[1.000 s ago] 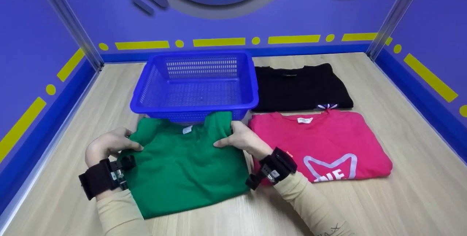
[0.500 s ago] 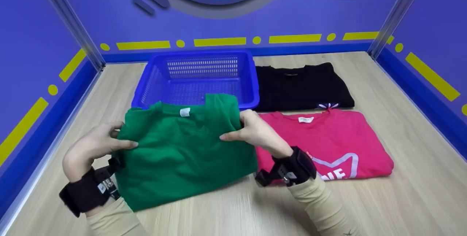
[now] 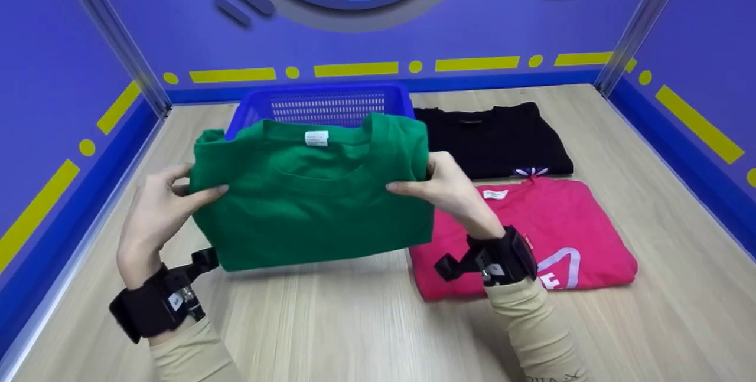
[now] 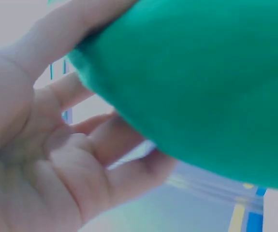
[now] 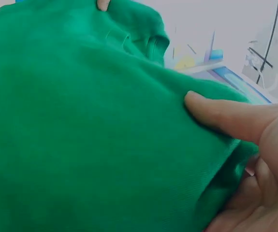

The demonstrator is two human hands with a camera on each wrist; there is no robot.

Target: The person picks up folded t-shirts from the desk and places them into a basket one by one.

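A folded green T-shirt [image 3: 313, 205] with a white neck label hangs between my two hands, raised off the table in the head view. My left hand [image 3: 156, 211] pinches its left side, thumb on the front and fingers behind. On the opposite side my right hand [image 3: 452, 190] grips the fold the same way. The left wrist view shows the green cloth [image 4: 192, 92] between thumb and fingers. In the right wrist view the thumb [image 5: 221, 113] presses the front of the shirt. Behind the shirt stands a blue plastic basket [image 3: 331, 90], its front part hidden.
A folded black T-shirt [image 3: 490, 140] lies right of the basket. Nearer, a folded pink T-shirt [image 3: 579, 222] with a star print lies partly under my right forearm in view. Blue walls enclose the wooden table [image 3: 331, 323] at the back and both sides.
Both hands have lifted the green T-shirt from the table, up and forward. It now hangs more upright and covers the front of the basket in the head view.
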